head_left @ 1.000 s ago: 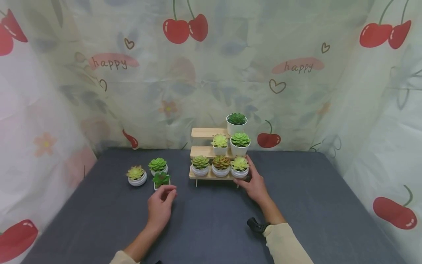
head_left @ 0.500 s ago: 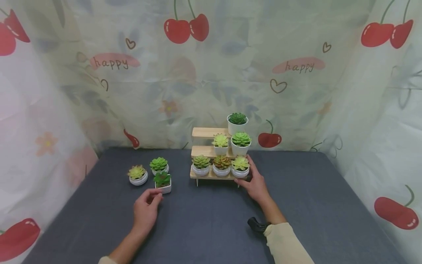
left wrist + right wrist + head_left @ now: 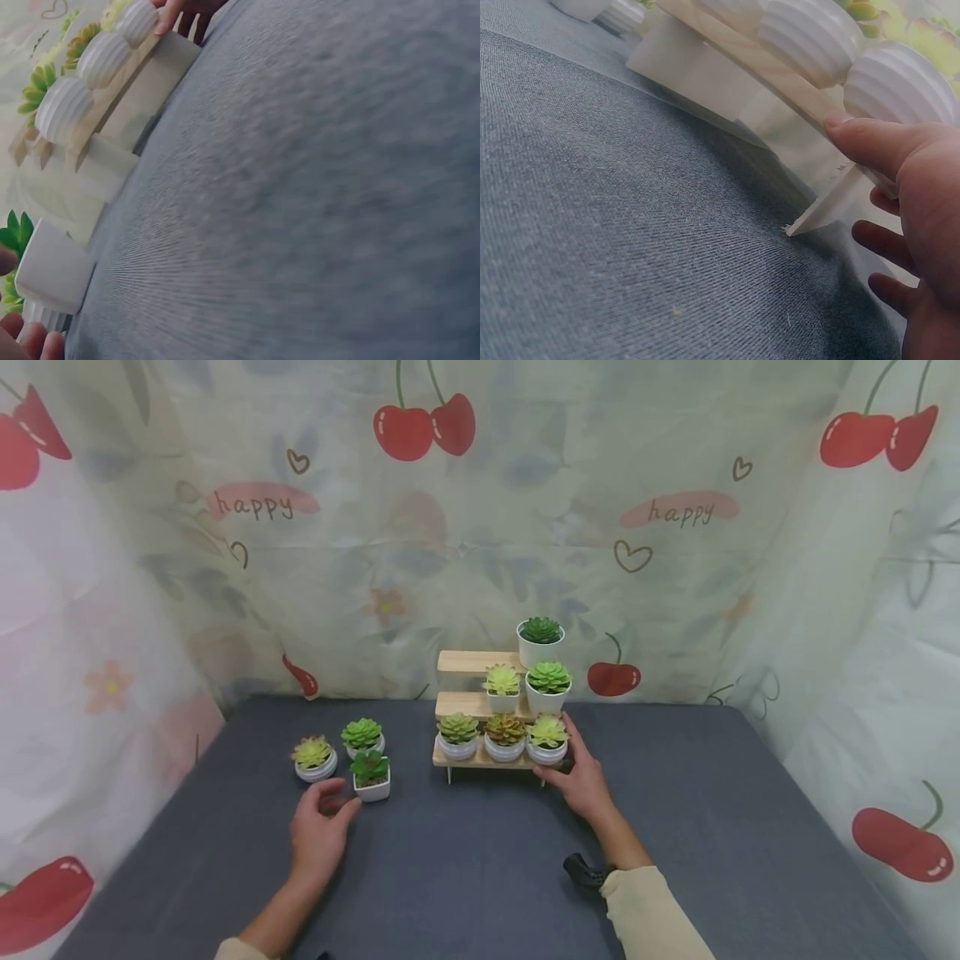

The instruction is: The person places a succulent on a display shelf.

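Observation:
A three-tier wooden plant stand [image 3: 480, 763] holds several potted succulents. My right hand [image 3: 583, 783] holds its bottom shelf at the right end; in the right wrist view the thumb [image 3: 862, 139] lies on the shelf's front edge, below a ribbed white pot [image 3: 900, 86]. My left hand [image 3: 321, 833] has its fingers loosely bent, with nothing in them, just left and in front of a dark green succulent in a square white pot [image 3: 372, 792]. That square pot [image 3: 56, 266] shows close to the left fingertips in the left wrist view.
Behind the square pot stand a bright green succulent [image 3: 362, 735] and, further left, a yellowish one [image 3: 313, 758] in a ribbed round pot. The dark cloth table [image 3: 480, 868] is enclosed by cherry-print curtains [image 3: 450, 552] at the back and sides.
My left hand has moved left, away from the front of the square pot, and its thumb and fingers have spread apart. My right hand stays at the stand.

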### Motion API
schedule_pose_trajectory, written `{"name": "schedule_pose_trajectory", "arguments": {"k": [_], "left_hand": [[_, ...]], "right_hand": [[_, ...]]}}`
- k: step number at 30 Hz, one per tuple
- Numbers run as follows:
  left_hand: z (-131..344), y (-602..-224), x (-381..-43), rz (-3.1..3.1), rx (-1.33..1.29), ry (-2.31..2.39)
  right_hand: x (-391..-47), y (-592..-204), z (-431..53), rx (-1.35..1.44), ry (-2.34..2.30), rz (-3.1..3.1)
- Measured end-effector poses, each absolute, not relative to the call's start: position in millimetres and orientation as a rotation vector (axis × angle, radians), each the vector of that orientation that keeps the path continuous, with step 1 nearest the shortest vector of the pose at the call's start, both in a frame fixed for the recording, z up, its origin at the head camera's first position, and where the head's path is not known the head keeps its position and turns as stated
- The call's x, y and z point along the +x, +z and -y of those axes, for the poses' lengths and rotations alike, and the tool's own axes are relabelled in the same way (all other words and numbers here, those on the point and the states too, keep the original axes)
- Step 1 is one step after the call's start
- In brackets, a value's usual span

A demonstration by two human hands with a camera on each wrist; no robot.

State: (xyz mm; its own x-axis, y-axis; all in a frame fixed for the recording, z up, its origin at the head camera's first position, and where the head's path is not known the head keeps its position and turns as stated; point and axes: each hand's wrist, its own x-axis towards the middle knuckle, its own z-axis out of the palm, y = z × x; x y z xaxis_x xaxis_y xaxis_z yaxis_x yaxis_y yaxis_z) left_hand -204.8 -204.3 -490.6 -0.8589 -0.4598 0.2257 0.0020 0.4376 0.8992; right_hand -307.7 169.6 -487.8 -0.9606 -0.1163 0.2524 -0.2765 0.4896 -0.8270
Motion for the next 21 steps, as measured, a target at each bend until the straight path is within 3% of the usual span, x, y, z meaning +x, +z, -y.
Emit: {"name": "schedule_pose_trajectory", "arguments": {"k": [21], "left_hand": [[220, -494, -245, 2.503, 0.129, -1.572]], "right_hand": [[-308, -489, -171, 0.342, 1.48, 2.559]]}}
